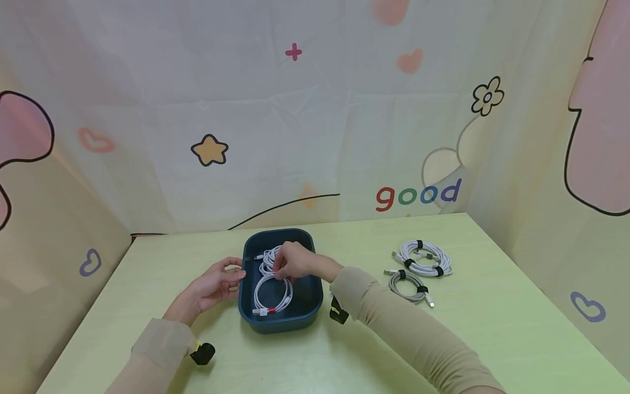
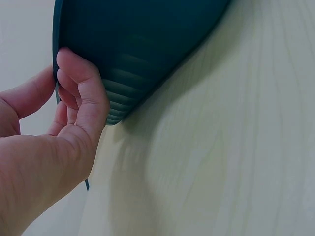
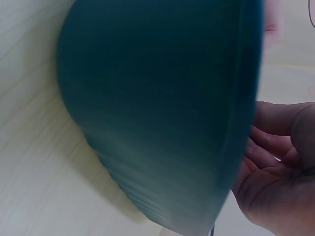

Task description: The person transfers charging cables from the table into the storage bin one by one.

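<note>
A dark blue plastic bin (image 1: 280, 326) stands on the table, also seen from the side in both wrist views. My left hand (image 1: 221, 283) grips its left rim, the thumb at the edge and the fingers against the outer wall. Inside the bin lies a coiled white charging cable (image 1: 257, 295) with a red tie near its plug. Behind it is a second, bunched white cable (image 1: 267, 261). My right hand (image 1: 295, 259) reaches in over the right wall, its fingertips pinching the front coil at its upper edge. In the right wrist view the bin wall hides those fingertips.
Right of the bin, a large coiled white cable (image 1: 412, 270) with black straps lies on the pale wooden table (image 1: 492, 328). In front of it is a smaller grey coiled cable (image 1: 392, 285), also strapped. A patterned curtain (image 1: 256, 109) hangs behind the table.
</note>
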Demonstrator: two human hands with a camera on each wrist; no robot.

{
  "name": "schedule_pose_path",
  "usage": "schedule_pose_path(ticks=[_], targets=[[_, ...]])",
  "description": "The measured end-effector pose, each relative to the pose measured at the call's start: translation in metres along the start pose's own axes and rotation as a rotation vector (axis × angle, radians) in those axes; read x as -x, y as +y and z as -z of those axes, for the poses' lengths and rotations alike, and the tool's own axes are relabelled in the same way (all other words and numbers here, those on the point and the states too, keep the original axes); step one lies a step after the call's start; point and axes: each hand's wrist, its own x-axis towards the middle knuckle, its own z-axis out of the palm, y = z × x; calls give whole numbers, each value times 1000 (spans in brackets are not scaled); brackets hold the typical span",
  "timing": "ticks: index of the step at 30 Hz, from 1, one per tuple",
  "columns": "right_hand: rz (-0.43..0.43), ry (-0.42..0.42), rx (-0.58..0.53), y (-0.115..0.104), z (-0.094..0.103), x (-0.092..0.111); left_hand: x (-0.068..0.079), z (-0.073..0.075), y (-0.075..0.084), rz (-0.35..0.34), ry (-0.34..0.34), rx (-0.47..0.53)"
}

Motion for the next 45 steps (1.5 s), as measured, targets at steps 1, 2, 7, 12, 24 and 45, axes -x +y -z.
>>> schedule_pose_path(ticks=[1, 2, 7, 12, 24, 45], targets=[[1, -1, 0, 0, -1, 0, 0, 0, 0, 0, -4, -2], [4, -1, 3, 0, -1, 0, 0, 0, 0, 2, -1, -1], [10, -9, 10, -1, -3, 0, 1, 0, 0, -5, -10, -4], [14, -30, 25, -3, -2, 4, 1, 0, 1, -4, -1, -9], [160, 168, 64, 23, 26, 27, -1, 0, -1, -1, 5, -10], [-86, 366, 267, 115, 71, 112, 1, 0, 0, -9, -1, -8]])
